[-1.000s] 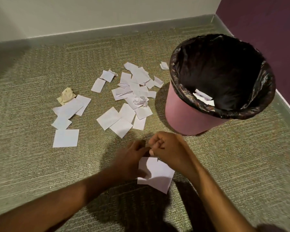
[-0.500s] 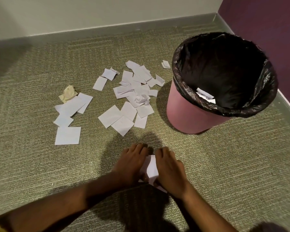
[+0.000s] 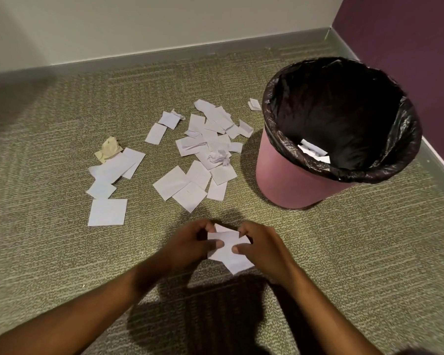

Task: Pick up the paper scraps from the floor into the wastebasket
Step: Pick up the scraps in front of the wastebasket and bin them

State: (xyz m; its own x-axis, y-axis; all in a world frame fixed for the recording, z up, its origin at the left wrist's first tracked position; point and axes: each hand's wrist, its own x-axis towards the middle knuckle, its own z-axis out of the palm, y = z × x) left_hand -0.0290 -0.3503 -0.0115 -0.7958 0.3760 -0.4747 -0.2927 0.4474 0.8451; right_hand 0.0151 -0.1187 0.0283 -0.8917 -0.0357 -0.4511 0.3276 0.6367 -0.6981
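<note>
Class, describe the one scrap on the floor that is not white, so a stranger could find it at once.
Start at the pink wastebasket with the black liner and look left, past the big scatter of white scraps on the carpet. At the far upper corner of the leftmost cluster lies a crumpled scrap. It alone is yellowish and balled up; its neighbours are flat white squares.

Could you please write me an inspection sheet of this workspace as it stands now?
Surface: green carpet floor, shadowed beneath the arms.
Job's things: white paper scraps scattered left of the pink wastebasket; black liner, a few scraps already inside.
Clutter: one yellowish crumpled wad beside the scraps.
Grippers: left hand and right hand together hold gathered scraps in their fingers.
Cables: nothing seen.
Surroundings: pale wall, grey baseboard, purple wall at right.
</note>
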